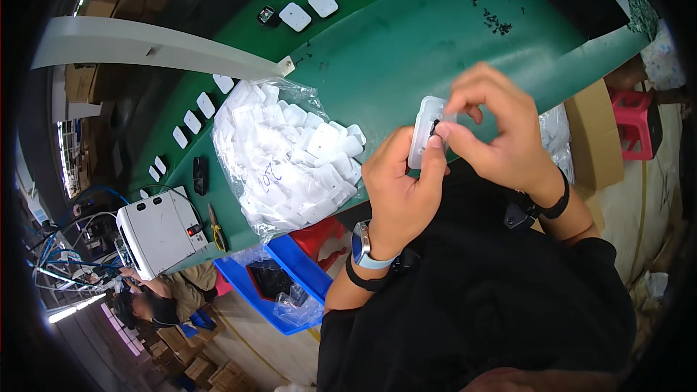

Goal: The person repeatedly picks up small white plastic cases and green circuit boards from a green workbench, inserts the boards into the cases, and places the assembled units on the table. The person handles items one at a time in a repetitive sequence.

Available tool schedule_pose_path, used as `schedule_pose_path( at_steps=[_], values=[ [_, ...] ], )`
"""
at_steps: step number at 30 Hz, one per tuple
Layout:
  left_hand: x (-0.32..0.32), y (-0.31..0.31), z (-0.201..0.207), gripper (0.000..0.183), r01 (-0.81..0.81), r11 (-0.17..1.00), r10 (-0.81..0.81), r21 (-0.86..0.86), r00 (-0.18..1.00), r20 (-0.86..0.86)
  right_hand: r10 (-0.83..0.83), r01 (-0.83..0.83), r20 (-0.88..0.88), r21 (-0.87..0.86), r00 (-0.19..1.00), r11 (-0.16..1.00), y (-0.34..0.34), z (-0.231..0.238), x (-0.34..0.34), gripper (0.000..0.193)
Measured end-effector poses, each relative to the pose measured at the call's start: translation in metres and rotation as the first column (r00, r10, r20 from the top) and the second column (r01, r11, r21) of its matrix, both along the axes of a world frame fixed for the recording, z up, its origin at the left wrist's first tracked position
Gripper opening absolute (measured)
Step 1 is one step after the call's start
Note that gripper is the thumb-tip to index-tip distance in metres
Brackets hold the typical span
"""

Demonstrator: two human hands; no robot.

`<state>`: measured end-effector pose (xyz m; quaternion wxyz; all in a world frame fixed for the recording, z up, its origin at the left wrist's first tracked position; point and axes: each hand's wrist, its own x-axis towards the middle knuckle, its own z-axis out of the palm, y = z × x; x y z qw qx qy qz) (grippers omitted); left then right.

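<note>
My left hand (403,192) grips a white plastic cover (421,134) with rounded corners, tilted on edge above the front of the green table. Its thumb presses on the cover's inner face, beside a small black part (434,128). Over that face, my right hand (504,131) is closed, its thumb tip against the small black part. The right fingers are slightly blurred. To the left of my hands lies a clear plastic bag (290,160) heaped with similar white covers.
White covers (295,17) lie along the far side of the green table (406,36). Small black pieces (497,25) are scattered at far right. Pliers (217,229) and a white machine (161,232) sit left. A blue bin (294,265) stands below the table edge; a person (174,297) is beyond.
</note>
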<state>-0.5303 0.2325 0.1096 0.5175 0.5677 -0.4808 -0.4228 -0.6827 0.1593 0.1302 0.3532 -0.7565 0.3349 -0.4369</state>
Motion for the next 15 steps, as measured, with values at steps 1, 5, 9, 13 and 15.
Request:
schedule_pose_path(
  at_steps=[1, 5, 9, 13, 15],
  values=[
    [0.003, 0.001, 0.001, 0.011, 0.048, 0.999, -0.047, 0.025, 0.998, -0.036, -0.011, 0.008, 0.022, 0.103, 1.000, 0.995, -0.001, 0.001, -0.001, 0.023],
    [0.013, 0.000, 0.009, 0.015, 0.206, 0.971, -0.164, 0.119, 0.942, -0.292, 0.073, -0.273, 0.358, 0.550, 0.931, 0.790, -0.003, -0.009, 0.002, 0.024],
    [0.015, 0.003, 0.004, 0.014, 0.207, 0.967, -0.118, 0.149, 0.881, -0.457, 0.064, -0.330, 0.385, 0.680, 0.921, 0.655, -0.002, -0.003, 0.005, 0.023],
    [0.012, 0.001, -0.002, 0.014, 0.118, 0.984, -0.054, 0.137, 0.917, -0.395, 0.063, -0.331, 0.393, 0.665, 0.917, 0.669, -0.008, -0.007, 0.006, 0.019],
    [0.012, -0.001, 0.001, 0.014, 0.061, 0.988, -0.010, 0.141, 0.943, -0.334, 0.070, -0.321, 0.377, 0.660, 0.924, 0.680, -0.010, -0.006, 0.006, 0.018]
  ],
)
